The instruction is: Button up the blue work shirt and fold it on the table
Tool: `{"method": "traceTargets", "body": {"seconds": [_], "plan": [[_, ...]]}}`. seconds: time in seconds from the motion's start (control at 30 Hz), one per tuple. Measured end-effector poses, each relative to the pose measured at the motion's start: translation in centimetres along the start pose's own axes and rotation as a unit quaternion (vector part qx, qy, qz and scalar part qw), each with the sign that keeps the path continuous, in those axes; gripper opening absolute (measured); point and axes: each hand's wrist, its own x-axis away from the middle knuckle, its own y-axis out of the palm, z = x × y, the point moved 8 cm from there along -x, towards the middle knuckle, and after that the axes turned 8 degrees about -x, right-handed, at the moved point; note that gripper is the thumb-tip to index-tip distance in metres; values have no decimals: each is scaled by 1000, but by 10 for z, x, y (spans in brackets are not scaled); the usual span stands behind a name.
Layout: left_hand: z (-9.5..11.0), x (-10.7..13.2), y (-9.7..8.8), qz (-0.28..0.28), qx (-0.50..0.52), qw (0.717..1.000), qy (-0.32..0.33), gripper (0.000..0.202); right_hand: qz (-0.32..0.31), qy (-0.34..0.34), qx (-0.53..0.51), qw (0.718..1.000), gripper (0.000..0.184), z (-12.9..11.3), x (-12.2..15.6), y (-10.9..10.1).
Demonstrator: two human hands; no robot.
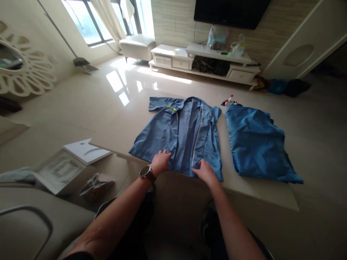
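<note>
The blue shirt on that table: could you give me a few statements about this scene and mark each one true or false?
The left hand rests on the blue work shirt, which lies open. True.
The wristwatch is on the right arm. False: it is on the left arm.
A second blue garment lies on the same table, right of the shirt. True.
The right hand is lifted clear of the shirt. False: it rests on the shirt's lower front.
A television hangs above a white TV cabinet. True.
</note>
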Motion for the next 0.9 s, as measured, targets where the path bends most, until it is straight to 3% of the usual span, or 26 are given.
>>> {"method": "traceTargets", "body": {"seconds": [0.1,0.27,0.4,0.5,0.67,0.8,0.9], "plan": [[5,1,2,-5,-32,999,7,77,-24,23,12,999,60,-3,3,3],[9,4,-1,17,-25,999,32,39,-12,18,3,1000,70,-6,4,-6],[6,6,-6,23,1,999,42,28,7,5,-42,999,77,-8,3,-22],[2,11,-9,39,37,998,14,29,22,-4,-95,995,76,-10,5,-33],[-10,20,-9,63,97,990,-80,28,145,-78,-180,970,66,-23,20,-60],[-6,22,-2,46,48,995,-69,40,215,-141,-266,929,56,-32,39,-77],[1,22,1,63,17,996,-56,44,256,-179,-304,900,49,-33,55,-87]]}}
